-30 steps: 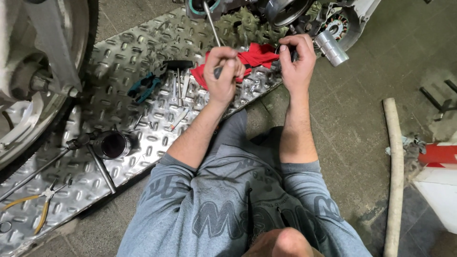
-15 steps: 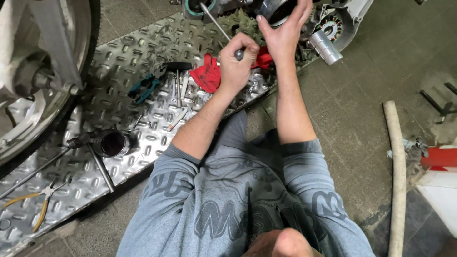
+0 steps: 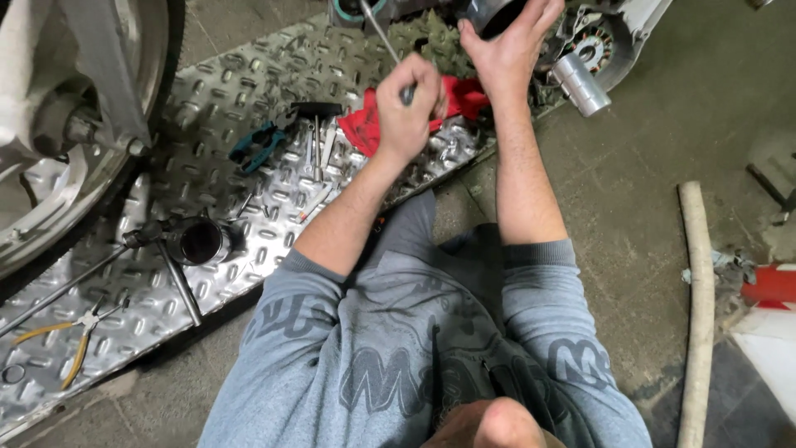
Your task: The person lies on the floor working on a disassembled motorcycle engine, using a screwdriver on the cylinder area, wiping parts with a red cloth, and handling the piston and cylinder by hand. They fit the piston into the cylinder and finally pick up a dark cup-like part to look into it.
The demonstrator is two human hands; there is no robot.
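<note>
- Hands are both working at the twelve o'clock edge of the view: the left hand [image 3: 408, 108] is closing in a fist around the dark handle of a long, thin steel rod tool [image 3: 379, 30], angling its shaft up toward a round teal-rimmed opening [image 3: 352, 8], probably so the tip can reach inside.
- Right hand [image 3: 507, 50] is cupping a dark round metal part [image 3: 489, 12] with its fingers wrapped over it, seemingly steadying it.
- Rod tool is looking slim, bright and straight; its tip is cut off by the frame edge.
- Crumpled red rag [image 3: 365, 124] is lying just below the fist on the silver tread-patterned metal floor plate [image 3: 249, 75].
- Teal-handled pliers [image 3: 257, 143] are lying at ten o'clock of the fist.
</note>
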